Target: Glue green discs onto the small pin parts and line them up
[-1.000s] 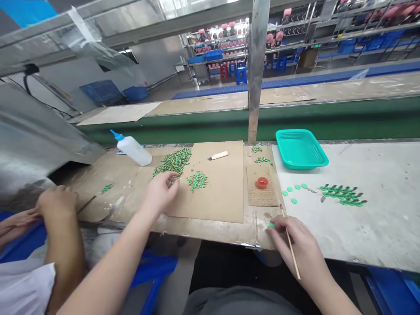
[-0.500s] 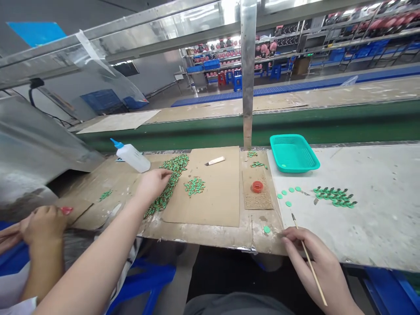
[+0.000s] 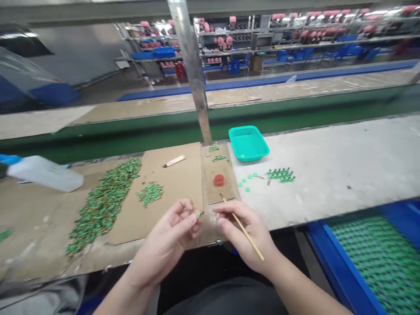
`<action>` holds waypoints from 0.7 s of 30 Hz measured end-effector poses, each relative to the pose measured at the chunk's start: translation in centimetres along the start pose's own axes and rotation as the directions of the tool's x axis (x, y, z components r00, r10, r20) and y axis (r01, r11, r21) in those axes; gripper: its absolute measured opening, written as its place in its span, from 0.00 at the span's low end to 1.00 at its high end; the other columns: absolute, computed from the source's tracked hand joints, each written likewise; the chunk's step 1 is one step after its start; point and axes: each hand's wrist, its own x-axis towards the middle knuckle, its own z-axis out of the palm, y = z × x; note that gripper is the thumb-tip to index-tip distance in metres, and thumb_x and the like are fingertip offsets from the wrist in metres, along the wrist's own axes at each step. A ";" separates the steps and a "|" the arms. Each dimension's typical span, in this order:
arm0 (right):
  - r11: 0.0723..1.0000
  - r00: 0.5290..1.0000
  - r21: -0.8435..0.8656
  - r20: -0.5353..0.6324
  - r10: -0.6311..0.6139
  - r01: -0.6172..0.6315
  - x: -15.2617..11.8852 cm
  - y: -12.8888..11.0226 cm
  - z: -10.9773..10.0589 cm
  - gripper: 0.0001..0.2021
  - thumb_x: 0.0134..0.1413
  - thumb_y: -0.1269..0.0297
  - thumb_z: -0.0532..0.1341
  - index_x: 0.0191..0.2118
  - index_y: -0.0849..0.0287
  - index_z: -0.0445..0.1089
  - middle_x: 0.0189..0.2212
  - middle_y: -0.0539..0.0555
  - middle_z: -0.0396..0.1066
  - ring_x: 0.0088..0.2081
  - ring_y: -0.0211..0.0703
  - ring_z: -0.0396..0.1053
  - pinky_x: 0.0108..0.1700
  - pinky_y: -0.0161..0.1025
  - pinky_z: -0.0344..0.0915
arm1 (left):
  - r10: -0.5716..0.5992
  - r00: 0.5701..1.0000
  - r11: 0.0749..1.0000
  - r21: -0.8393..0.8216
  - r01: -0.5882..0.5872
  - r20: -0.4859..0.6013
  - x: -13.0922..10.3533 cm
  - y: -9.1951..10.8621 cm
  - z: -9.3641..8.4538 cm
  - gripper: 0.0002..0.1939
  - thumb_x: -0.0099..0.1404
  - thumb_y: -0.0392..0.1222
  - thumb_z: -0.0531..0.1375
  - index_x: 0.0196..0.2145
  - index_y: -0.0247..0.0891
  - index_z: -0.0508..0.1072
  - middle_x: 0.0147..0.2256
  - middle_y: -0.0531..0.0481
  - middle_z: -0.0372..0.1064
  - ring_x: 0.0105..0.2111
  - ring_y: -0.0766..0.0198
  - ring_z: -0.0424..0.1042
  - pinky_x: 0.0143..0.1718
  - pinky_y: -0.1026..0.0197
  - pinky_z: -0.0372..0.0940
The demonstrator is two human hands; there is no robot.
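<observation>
the basket [image 3: 248,144] by the far edge of the tabletop [image 3: 328,157] is smooth plastic; the cardboard [image 3: 179,188] looks matt, bottle [image 3: 46,173] smooth plastic, brush handle [image 3: 249,239] wooden, post [image 3: 190,52] scuffed metal.

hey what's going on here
A person is working with both hands at a bench. The left hand pinches a small green piece, while the right hand holds a thin brush. A large heap of green pieces lies to the left, and a small red dish sits beyond the hands. Farther right are loose green discs and a teal basket.
</observation>
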 end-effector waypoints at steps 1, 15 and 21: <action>0.998 1.000 0.064 0.007 0.019 -0.019 0.1 -0.1 0.1 0.10 0.67 0.65 0.71 0.52 0.52 0.85 0.42 0.53 0.80 0.40 0.42 0.82 0.43 0.37 0.81 | -0.027 0.998 0.996 -0.083 0.031 0.056 -0.4 -0.5 1.4 0.26 0.61 0.58 0.80 0.39 0.44 0.69 0.32 0.55 0.68 0.31 0.67 0.67 0.33 0.63 0.70; 0.951 0.971 0.210 -0.034 0.238 -0.225 -2.0 -0.9 -1.8 0.07 0.59 0.68 0.75 0.38 0.55 0.77 0.36 0.48 0.74 0.34 0.36 0.73 0.38 0.34 0.72 | 0.262 0.965 0.927 0.276 -0.254 0.007 -1.1 -2.7 5.5 0.12 0.68 0.56 0.76 0.43 0.50 0.87 0.37 0.49 0.81 0.35 0.63 0.80 0.37 0.67 0.77; 0.837 0.892 0.314 0.102 0.441 -0.449 -2.9 -1.4 -2.5 0.09 0.57 0.66 0.78 0.36 0.57 0.77 0.28 0.44 0.71 0.30 0.33 0.65 0.34 0.32 0.65 | 0.241 0.960 0.911 0.310 -0.273 0.141 -1.2 -2.0 5.0 0.09 0.69 0.56 0.74 0.38 0.51 0.89 0.33 0.49 0.81 0.23 0.68 0.73 0.23 0.71 0.69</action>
